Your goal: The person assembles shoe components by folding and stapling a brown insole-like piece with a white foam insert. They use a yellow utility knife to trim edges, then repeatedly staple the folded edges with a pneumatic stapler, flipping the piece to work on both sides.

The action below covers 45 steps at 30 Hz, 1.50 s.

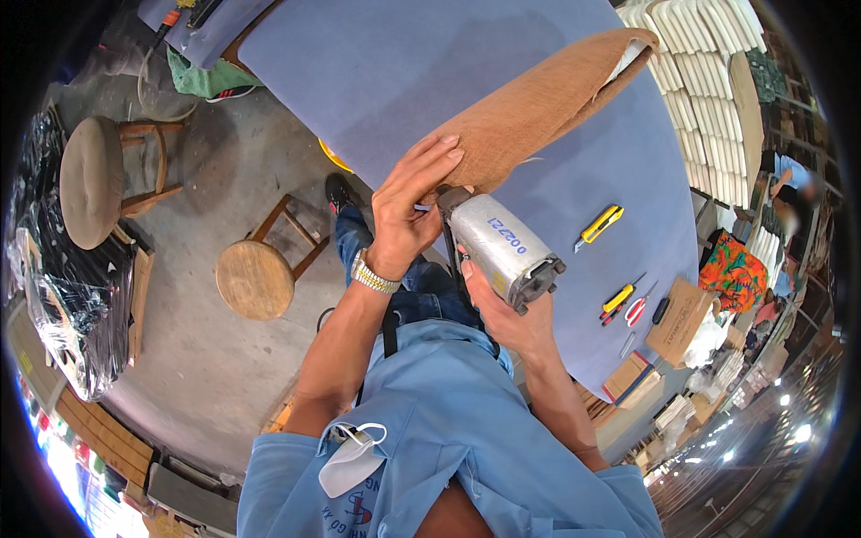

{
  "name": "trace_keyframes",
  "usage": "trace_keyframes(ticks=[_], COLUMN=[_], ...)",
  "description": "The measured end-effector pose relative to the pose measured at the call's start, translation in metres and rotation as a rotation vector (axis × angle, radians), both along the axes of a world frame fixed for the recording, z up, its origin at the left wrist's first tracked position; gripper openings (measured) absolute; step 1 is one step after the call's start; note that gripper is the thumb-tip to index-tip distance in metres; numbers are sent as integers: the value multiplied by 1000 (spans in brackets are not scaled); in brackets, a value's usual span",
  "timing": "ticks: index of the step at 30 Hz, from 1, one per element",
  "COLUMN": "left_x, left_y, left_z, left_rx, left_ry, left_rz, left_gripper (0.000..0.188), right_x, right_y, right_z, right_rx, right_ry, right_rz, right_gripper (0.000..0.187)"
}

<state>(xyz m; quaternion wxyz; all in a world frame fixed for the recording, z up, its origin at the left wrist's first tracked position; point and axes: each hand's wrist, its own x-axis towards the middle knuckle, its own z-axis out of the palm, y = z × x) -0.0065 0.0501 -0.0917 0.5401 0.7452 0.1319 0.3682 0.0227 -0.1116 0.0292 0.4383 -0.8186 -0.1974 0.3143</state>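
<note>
A curved piece covered in brown fabric [538, 103] leans over the blue-topped table, with white padding showing in its far right end. My left hand [408, 202] holds its near end, fingers laid over the fabric and thumb underneath. In my right hand [508, 309] is a silver staple gun [502, 242], fingers wrapped round its handle. The gun's dark nose meets the near edge of the brown piece, close to my left thumb. The exact contact point is partly hidden by my left hand.
On the blue table [574, 179] to the right lie a yellow utility knife [598, 228], a yellow-handled screwdriver [621, 297] and red-handled scissors [637, 311]. Stacked white pieces [708, 99] stand beyond. Two stools, one wooden [255, 280] and one padded [91, 183], stand at left.
</note>
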Motion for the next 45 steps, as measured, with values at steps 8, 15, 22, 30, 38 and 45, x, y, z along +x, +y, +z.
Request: trace_keyframes(ticks=[8,15,22,30,38,45], left_x=[-2,-4,-6,-10,-4,-3], left_y=[-2,-3,-4,-8,-4,-4], left_z=[1,-2,1,2,1,4], left_rx=[-13,13,-2,17,14,6], left_ry=[-5,18,43,54,4,-16], left_rz=[18,-1,-22,-57,-54,-46], left_gripper=[57,57,56,58,56,55], right_x=[1,-4,1,1,-10,-9], right_y=[-2,-5,-18,-18,-24,-20], right_z=[-14,-10,-15,-13,-27,-23], right_rx=[51,71,71,-47,112,134], right_ry=[-302,-59,-170,-196,-151,-152], right_rz=[170,4,83,148,42,57], right_gripper=[33,29,24,35,40,45])
